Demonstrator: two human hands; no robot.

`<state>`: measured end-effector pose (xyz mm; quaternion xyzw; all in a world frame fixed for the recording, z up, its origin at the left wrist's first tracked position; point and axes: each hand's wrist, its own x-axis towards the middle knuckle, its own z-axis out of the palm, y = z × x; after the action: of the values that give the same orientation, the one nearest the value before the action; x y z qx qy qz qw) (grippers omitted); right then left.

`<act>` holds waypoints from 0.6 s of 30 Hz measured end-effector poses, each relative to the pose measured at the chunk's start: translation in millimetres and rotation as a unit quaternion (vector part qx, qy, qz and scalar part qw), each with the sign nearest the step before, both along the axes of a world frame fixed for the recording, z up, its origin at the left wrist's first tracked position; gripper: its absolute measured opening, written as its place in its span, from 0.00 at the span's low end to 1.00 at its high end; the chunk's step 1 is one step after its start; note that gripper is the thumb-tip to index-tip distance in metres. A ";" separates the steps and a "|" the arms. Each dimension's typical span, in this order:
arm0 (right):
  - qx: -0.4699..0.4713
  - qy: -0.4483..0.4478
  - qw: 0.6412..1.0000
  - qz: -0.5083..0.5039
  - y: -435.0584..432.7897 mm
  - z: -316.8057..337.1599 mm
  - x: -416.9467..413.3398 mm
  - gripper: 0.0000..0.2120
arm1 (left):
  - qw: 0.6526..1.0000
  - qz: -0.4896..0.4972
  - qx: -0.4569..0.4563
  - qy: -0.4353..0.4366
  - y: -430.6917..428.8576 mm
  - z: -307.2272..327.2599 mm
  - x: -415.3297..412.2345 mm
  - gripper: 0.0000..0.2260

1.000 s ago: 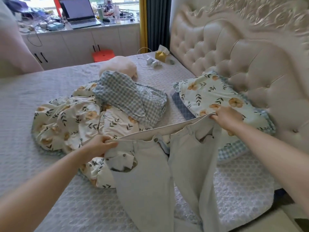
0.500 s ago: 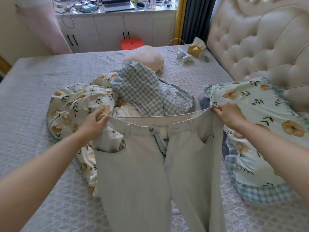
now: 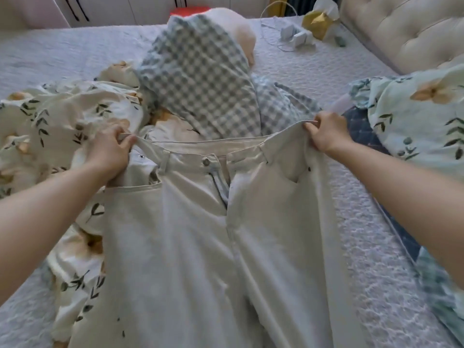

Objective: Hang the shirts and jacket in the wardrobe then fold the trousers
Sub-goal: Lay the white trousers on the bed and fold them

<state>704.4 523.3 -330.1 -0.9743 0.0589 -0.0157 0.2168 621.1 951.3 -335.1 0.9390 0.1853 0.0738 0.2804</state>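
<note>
The left grip (image 3: 110, 149) pinches the left end of the waistband of the trousers (image 3: 195, 247) between thumb and curled fingers. The right grip (image 3: 326, 134) pinches the right end the same way. The pale trousers lie front up, fly open, with the legs running toward the near edge. They rest on the bed (image 3: 351, 222) and partly over a flowered quilt (image 3: 62, 109) at left. A flowered pillow (image 3: 414, 116) lies at right.
</note>
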 end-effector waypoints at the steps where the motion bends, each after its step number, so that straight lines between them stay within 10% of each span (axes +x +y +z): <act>1: 0.022 -0.002 1.000 -0.020 0.0 -11.2 3.3 0.13 | 1.000 0.002 0.007 0.008 0.6 -9.7 0.4 0.10; 8: 0.133 -0.014 0.986 -0.099 -4.7 -45.2 -4.6 0.26 | 0.996 0.059 0.055 -0.034 -1.6 -17.0 -1.1 0.13; 13: 0.237 0.045 0.954 -0.179 -13.7 -52.6 -47.3 0.37 | 0.964 -0.166 0.142 -0.149 -77.9 -3.4 -47.6 0.14; 18: 0.264 0.126 0.942 -0.167 -19.2 -67.4 -97.5 0.35 | 0.893 -0.366 0.249 0.080 -163.1 -38.8 -85.2 0.24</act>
<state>606.9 504.1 -397.5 -0.8523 0.2499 0.0869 0.4513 535.9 788.2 -373.9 0.9822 -0.1740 -0.0653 0.0287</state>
